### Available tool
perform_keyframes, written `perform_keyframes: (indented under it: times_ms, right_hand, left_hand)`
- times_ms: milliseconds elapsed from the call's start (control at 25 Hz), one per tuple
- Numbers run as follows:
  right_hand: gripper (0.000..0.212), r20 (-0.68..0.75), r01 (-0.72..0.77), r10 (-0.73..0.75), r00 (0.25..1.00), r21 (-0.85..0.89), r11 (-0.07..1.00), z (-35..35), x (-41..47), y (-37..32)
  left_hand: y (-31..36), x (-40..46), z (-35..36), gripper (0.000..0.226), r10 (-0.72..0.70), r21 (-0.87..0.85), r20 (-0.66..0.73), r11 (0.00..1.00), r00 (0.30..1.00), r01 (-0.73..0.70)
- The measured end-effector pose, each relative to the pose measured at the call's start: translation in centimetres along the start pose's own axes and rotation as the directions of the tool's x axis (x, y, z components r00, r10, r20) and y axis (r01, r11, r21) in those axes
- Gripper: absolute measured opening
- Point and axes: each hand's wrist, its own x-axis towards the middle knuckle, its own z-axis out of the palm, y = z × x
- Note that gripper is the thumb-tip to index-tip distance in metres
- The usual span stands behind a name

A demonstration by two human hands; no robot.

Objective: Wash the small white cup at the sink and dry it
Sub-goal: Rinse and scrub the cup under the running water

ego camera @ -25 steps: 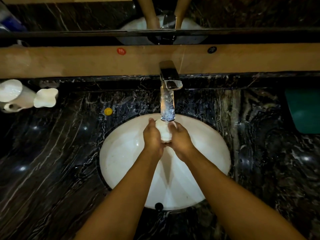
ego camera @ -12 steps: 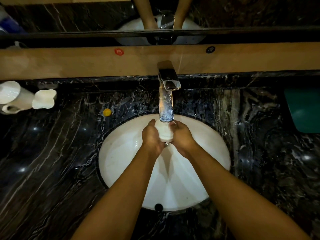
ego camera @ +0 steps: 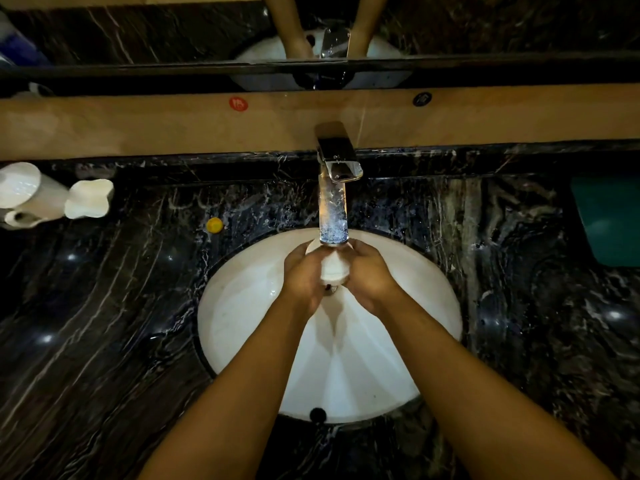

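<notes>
The small white cup (ego camera: 332, 266) is held over the white oval sink (ego camera: 242, 306), right under the spout of the chrome tap (ego camera: 337, 161). A broad stream of water (ego camera: 332, 213) falls from the tap onto the cup's far end. My left hand (ego camera: 303, 275) grips the cup's left side and my right hand (ego camera: 369, 271) grips its right side. The fingers hide most of the cup's body.
Dark veined marble counter (ego camera: 104, 323) surrounds the sink. White cups and a white lobed dish (ego camera: 88, 199) stand at the far left. A small yellow object (ego camera: 214, 225) lies left of the tap. A teal item (ego camera: 609, 220) sits at the right edge. A mirror is behind.
The cup has turned a little between my hands under the running water and now sits slightly further up toward the spout. Both hands stayed on it.
</notes>
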Motion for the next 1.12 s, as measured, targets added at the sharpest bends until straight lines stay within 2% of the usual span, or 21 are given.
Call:
perform_keyframes:
  times_ms: [80, 120, 200, 240, 320, 400, 480, 560, 680, 800, 880, 1000, 1120]
  right_hand:
    - [0.05, 0.068, 0.0, -0.008, 0.998, 0.116, 0.993, -0.9, -0.5, -0.3]
    - [0.061, 0.079, 0.001, -0.012, 0.997, 0.139, 0.99, -1.2, -0.7, -0.4]
    - [0.071, 0.096, 0.012, -0.027, 0.995, 0.16, 0.987, -1.5, -0.8, -0.5]
    - [0.069, 0.1, 0.011, -0.031, 0.995, 0.186, 0.983, -1.3, -0.9, -0.3]
    - [0.049, 0.111, 0.041, -0.068, 0.991, 0.223, 0.974, -0.8, -1.5, 0.2]
    - [0.028, 0.072, 0.136, -0.151, 0.986, 0.18, 0.974, 0.0, -2.1, 1.3]
    - [0.024, -0.001, 0.187, -0.189, 0.982, 0.128, 0.974, 0.7, -2.3, 2.3]
    - [0.026, -0.006, 0.198, -0.197, 0.98, 0.025, 0.98, 1.3, -2.2, 2.8]
    - [0.025, 0.007, 0.21, -0.212, 0.977, -0.176, 0.962, 1.8, -2.0, 2.8]
    - [0.024, -0.091, 0.229, -0.259, 0.962, -0.253, 0.94, 2.3, -1.5, 2.7]
    - [0.028, -0.148, 0.198, -0.229, 0.962, -0.198, 0.96, 3.0, -1.6, 2.8]
    - [0.028, -0.225, 0.186, -0.202, 0.953, -0.093, 0.978, 3.0, -1.6, 2.3]
    - [0.028, -0.277, 0.044, -0.036, 0.96, 0.024, 0.999, 2.4, -0.9, 0.6]
  left_hand:
    - [-0.5, 0.3, -0.4, 0.016, 0.137, 0.25, -0.042, 0.961, 0.99, -0.122]
    - [-0.6, 0.2, -0.4, 0.018, 0.162, 0.313, -0.049, 0.939, 0.986, -0.139]
    - [-0.8, 0.3, -0.3, 0.04, 0.119, 0.359, -0.075, 0.929, 0.99, -0.085]
    - [-0.9, 0.4, -0.2, 0.049, 0.077, 0.344, -0.098, 0.938, 0.992, -0.039]
    - [-1.1, 0.7, 0.5, 0.055, -0.018, 0.203, -0.139, 0.978, 0.99, 0.046]
    - [-1.5, 0.9, 1.3, 0.047, -0.129, -0.024, -0.171, 0.992, 0.977, 0.127]
    - [-1.9, 0.8, 1.6, 0.031, -0.238, -0.206, -0.191, 0.958, 0.952, 0.198]
    - [-1.9, 0.3, 1.4, 0.026, -0.308, -0.279, -0.16, 0.925, 0.938, 0.256]
    - [-1.7, 0.2, 0.6, 0.026, -0.342, -0.263, -0.147, 0.918, 0.928, 0.297]
    - [-1.6, 0.4, 0.7, 0.026, -0.266, -0.159, -0.165, 0.958, 0.95, 0.24]
    - [-1.5, 0.5, 0.9, 0.03, -0.186, -0.125, -0.171, 0.978, 0.968, 0.166]
    - [-1.8, 0.9, 0.7, 0.031, -0.141, -0.129, -0.092, 0.983, 0.986, 0.128]
    - [-2.5, 1.3, 0.1, 0.036, -0.106, 0.035, -0.045, 0.994, 0.993, 0.108]
